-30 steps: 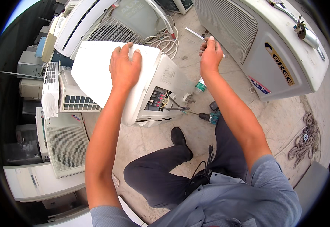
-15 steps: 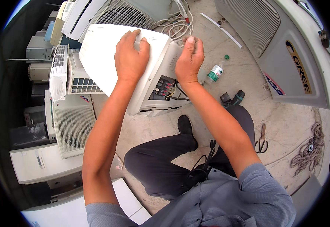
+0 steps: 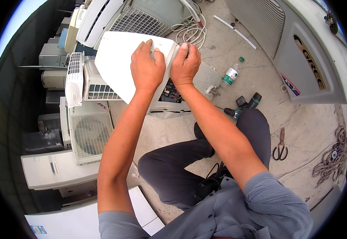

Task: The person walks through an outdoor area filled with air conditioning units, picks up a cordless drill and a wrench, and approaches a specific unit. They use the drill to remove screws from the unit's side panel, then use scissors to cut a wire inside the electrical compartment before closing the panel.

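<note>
A white cover panel tops an air-conditioner outdoor unit that stands in front of me. My left hand lies on the panel, its fingers and thumb apart. At the panel's right edge is my right hand, thumb on top and fingers curled; their tips are partly hidden. Below that hand, an opening in the unit's side shows a dark terminal block with wires. Valve fittings stick out of the unit's side, right of my right wrist.
A cordless drill, a green-capped bottle and scissors lie on the floor to the right. Other air-conditioner units crowd the left. A large grey cabinet stands at right, a coiled cable lies beyond the unit.
My right hand has come left and down onto the panel's edge. The panel now sits less tilted, and more of the unit's right side shows. My left hand stays on top.
</note>
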`<state>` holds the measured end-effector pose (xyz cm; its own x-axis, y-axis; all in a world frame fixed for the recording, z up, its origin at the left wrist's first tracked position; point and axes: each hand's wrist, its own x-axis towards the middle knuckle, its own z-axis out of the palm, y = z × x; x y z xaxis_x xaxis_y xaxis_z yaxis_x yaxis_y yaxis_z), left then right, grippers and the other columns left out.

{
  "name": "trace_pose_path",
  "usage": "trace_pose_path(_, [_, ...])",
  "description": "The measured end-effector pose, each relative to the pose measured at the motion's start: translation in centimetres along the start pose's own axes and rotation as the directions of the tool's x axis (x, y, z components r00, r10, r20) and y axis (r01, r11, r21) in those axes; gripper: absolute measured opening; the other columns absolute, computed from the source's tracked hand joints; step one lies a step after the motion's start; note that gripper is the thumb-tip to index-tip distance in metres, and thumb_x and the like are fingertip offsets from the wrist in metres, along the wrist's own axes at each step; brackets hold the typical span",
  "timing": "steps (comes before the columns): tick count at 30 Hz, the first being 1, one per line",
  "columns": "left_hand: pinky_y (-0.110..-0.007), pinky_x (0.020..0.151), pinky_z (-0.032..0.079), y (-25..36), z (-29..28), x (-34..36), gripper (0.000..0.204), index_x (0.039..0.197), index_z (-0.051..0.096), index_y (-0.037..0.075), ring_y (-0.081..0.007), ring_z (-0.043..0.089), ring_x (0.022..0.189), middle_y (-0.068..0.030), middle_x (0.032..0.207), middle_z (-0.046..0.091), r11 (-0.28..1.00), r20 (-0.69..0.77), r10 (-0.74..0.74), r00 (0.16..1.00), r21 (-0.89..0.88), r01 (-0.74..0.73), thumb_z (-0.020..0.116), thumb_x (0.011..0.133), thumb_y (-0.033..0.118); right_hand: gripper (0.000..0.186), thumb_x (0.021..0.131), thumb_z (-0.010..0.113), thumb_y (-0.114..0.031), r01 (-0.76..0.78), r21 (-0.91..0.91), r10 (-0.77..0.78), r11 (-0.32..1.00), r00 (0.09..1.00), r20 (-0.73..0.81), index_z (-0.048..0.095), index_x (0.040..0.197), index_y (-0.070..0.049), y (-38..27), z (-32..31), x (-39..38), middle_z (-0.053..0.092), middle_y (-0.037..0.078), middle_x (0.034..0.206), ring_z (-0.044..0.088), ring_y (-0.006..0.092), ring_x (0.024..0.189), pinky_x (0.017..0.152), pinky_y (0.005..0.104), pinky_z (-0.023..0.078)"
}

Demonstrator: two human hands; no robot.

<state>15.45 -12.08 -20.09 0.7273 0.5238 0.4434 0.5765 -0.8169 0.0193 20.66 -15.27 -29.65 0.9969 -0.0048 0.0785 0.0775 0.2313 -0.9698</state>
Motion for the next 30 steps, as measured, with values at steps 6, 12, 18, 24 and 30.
trace_pose_path(6, [-0.039, 0.105, 0.045, -2.0, 0.2, 1.7, 0.039, 0.125, 0.067, -0.004, -0.0315, 0.062, 0.117, -0.0225, 0.126, 0.067, 0.956, 0.016, -0.046, 0.999, -0.288, 0.049, 0.048, 0.093, 0.007, 0.028, 0.098, 0.053, -0.030, 0.082, -0.040, -0.083, 0.996, 0.996, -0.026, 0.062, 0.100, -0.004, -0.5, -0.2, 0.7, 0.064, 0.013, 0.098, 0.056, 0.0345, 0.099, 0.096, 0.0460, 0.038])
trace_pose_path(12, [-0.035, 0.110, 0.043, -2.8, 0.3, 0.6, 0.040, 0.115, 0.072, -0.007, -0.0295, 0.063, 0.120, -0.0222, 0.123, 0.069, 0.858, 0.040, -0.205, 0.978, -0.473, 0.199, 0.043, 0.087, -0.002, 0.022, 0.093, 0.062, -0.026, 0.102, -0.111, -0.092, 0.989, 0.991, 0.092, 0.063, 0.102, -0.006, 0.6, -5.5, -0.7, 0.064, 0.011, 0.102, 0.057, 0.0338, 0.105, 0.096, 0.0454, 0.043])
trace_pose_path(18, [-0.031, 0.100, 0.048, -1.8, 0.0, 1.2, 0.037, 0.113, 0.073, -0.005, -0.0219, 0.067, 0.104, -0.0172, 0.114, 0.073, 0.900, 0.110, -0.199, 0.974, -0.374, 0.226, 0.047, 0.087, -0.002, 0.018, 0.094, 0.061, -0.020, -0.194, -0.115, 0.224, 0.974, 0.888, 0.402, 0.064, 0.095, -0.002, 5.2, -16.5, -5.8, 0.070, 0.017, 0.092, 0.066, 0.0384, 0.088, 0.076, 0.0471, 0.052])
trace_pose_path(24, [-0.025, 0.082, 0.048, -5.1, -5.0, 8.8, 0.031, 0.115, 0.072, -0.003, -0.0144, 0.065, 0.093, -0.0141, 0.108, 0.074, 0.954, 0.105, -0.113, 0.988, -0.267, 0.138, 0.053, 0.091, 0.003, 0.021, 0.095, 0.061, -0.022, -0.323, -0.227, 0.389, 0.919, 0.834, 0.391, 0.065, 0.093, -0.002, 8.0, -18.5, -5.2, 0.071, 0.019, 0.085, 0.068, 0.0408, 0.081, 0.072, 0.0486, 0.052])
trace_pose_path(30, [-0.045, 0.112, 0.037, -4.0, -9.5, 10.3, 0.048, 0.144, 0.054, 0.006, -0.0291, 0.051, 0.136, -0.0147, 0.141, 0.060, 0.978, 0.109, -0.124, 0.986, -0.157, 0.140, 0.048, 0.105, 0.033, 0.020, 0.095, 0.061, -0.022, -0.423, -0.168, 0.452, 0.890, 0.867, 0.210, 0.066, 0.093, -0.003, 10.4, -18.1, -3.4, 0.071, 0.019, 0.085, 0.068, 0.0413, 0.080, 0.073, 0.0490, 0.052])
